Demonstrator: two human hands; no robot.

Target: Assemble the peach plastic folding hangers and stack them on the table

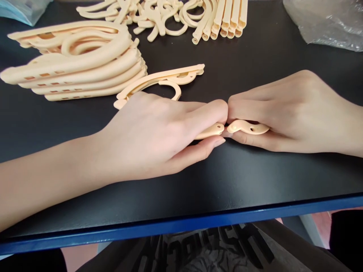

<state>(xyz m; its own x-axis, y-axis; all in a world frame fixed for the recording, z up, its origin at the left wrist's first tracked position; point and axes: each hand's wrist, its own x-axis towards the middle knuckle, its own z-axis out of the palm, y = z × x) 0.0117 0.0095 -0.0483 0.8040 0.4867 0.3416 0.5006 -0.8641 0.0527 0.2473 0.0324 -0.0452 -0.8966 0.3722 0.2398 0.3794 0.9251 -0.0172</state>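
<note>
My left hand (167, 128) is closed around a beige plastic hanger arm (211, 131); only its end with a small hole shows between thumb and fingers. Right beside it, my right hand (280, 113) pinches a curved beige hanger piece (249, 127), which also has a hole. The knuckles of both hands meet, and the ends of the two pieces lie close together; I cannot tell whether they are joined. Just beyond my left hand lies a folded beige hanger (170, 73) with a round hook, partly covered by that hand.
A stack of folded beige hangers (85, 75) stands at the left. Farther back are a heap of loose hooks (159, 17) and a row of straight arms (227, 20). Clear plastic bags lie at the back right (329, 22) and back left (25, 9). A blue edge (181, 226) borders the black table.
</note>
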